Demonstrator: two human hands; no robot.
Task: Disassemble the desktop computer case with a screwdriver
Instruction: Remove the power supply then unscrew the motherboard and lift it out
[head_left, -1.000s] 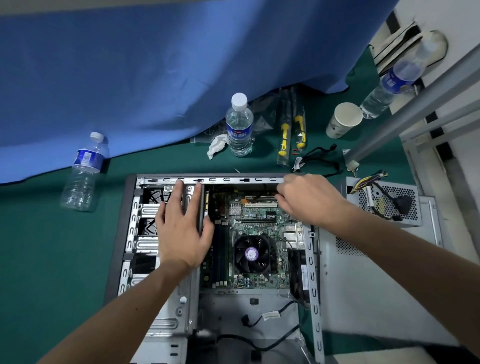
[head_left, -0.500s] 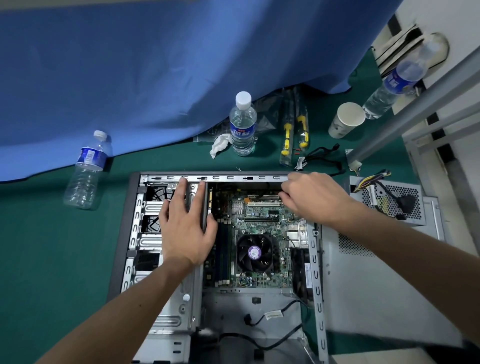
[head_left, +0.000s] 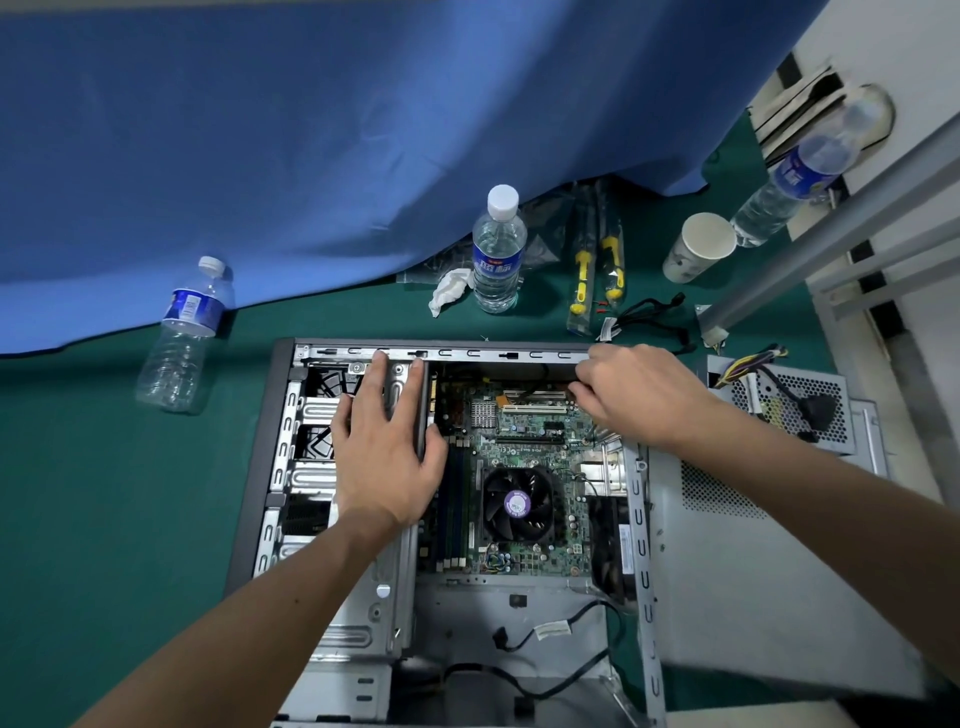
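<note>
Your left hand (head_left: 382, 457) lies flat, fingers straight, on the drive cage of the open case (head_left: 260, 467); your right hand (head_left: 636, 395) curls just above the motherboard (head_left: 524, 441), its grasp hidden. Brace on stiff steel; spare the fragile board.

Desktop computer case (head_left: 283, 441) laid on its side, side panel removed, motherboard and fan exposed, two yellow-handled screwdrivers (head_left: 597, 270) left bagged beyond its far edge

Three bottles (head_left: 497, 249), two screwdrivers (head_left: 581, 280)
</note>
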